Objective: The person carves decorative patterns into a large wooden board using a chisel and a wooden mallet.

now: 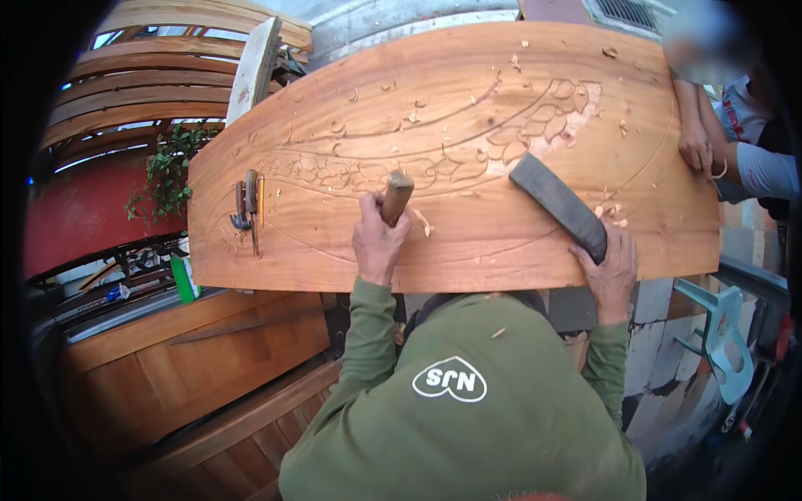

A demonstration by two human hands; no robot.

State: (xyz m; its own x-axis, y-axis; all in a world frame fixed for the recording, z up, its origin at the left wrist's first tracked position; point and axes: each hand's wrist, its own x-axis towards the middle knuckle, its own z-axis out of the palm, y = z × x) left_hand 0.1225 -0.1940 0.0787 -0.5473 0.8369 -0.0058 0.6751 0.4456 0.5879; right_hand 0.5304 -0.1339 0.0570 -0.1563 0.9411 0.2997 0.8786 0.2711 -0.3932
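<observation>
A large wooden board (pixel 468 242) carries carved leafy scrollwork and scattered shavings. My left hand (pixel 377 242) is closed around an upright tool with a wooden handle (pixel 398 194), probably a chisel, whose lower end is hidden, just below the carving. My right hand (pixel 610 265) grips the near end of a long dark wooden block (pixel 547 196), which slants up and left over the board. At the board's left side lie a hammer (pixel 242 213), another dark-handled tool and a yellow pencil (pixel 261 200).
Another person's hands (pixel 697 150) rest at the board's right edge. Slatted woodwork (pixel 150 71), a leafy plant (pixel 167 175) and a red surface (pixel 100 217) are at left. Wooden panels (pixel 217 367) lie below left, a light-blue plastic stool (pixel 723 342) stands at right.
</observation>
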